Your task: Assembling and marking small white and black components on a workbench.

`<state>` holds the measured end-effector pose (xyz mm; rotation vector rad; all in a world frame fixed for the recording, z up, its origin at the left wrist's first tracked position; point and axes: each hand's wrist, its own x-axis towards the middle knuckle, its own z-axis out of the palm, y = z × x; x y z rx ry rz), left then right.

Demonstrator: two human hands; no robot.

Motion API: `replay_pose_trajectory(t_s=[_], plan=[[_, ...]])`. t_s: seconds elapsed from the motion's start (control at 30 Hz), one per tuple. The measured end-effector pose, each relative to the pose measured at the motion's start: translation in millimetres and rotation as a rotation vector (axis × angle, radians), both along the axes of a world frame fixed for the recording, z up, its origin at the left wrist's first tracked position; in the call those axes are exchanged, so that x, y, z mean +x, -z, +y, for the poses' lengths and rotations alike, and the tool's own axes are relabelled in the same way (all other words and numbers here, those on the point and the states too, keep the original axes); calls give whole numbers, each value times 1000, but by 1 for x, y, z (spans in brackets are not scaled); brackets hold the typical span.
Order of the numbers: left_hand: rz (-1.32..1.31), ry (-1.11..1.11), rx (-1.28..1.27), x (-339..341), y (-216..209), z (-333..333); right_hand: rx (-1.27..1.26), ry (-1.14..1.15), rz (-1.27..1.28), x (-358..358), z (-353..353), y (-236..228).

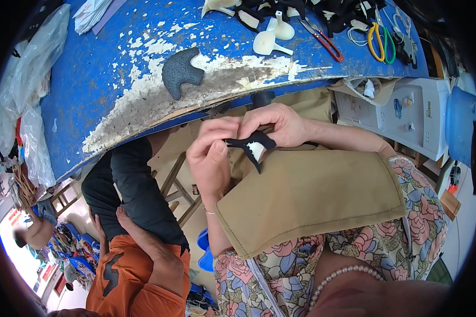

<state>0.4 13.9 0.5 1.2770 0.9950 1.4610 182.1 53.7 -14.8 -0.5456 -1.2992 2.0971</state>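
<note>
Both my hands are over my lap, just below the table's edge, working on a small black cloth piece with a white part showing (257,150). My left hand (212,156) pinches its left end between thumb and fingers. Bent over the piece's upper side, my right hand (283,124) grips it with the fingertips close to the left hand. One black point of the piece hangs down toward the khaki cloth (317,193) across my lap. The fingers partly cover the piece, and I cannot make out any small tool or thread between them.
The blue table (111,68), its paint peeling, carries a dark grey foam piece (181,73), white moulded pieces (265,43), red-handled scissors (325,45), yellow-and-green-handled scissors (378,42) and a black-and-white pile. A person in orange (137,274) sits at my left; a water dispenser (412,116) stands right.
</note>
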Motion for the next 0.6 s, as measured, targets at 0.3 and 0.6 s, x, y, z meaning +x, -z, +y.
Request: replay_pose_trajectory(t_s=[0.3,0.6], plan=[[-217,-154,-308,11,0,-9,707,250,-243,0,9,1],[-617,-208,-288,9,2,-5,-108,303,-19,-6,3,-18]])
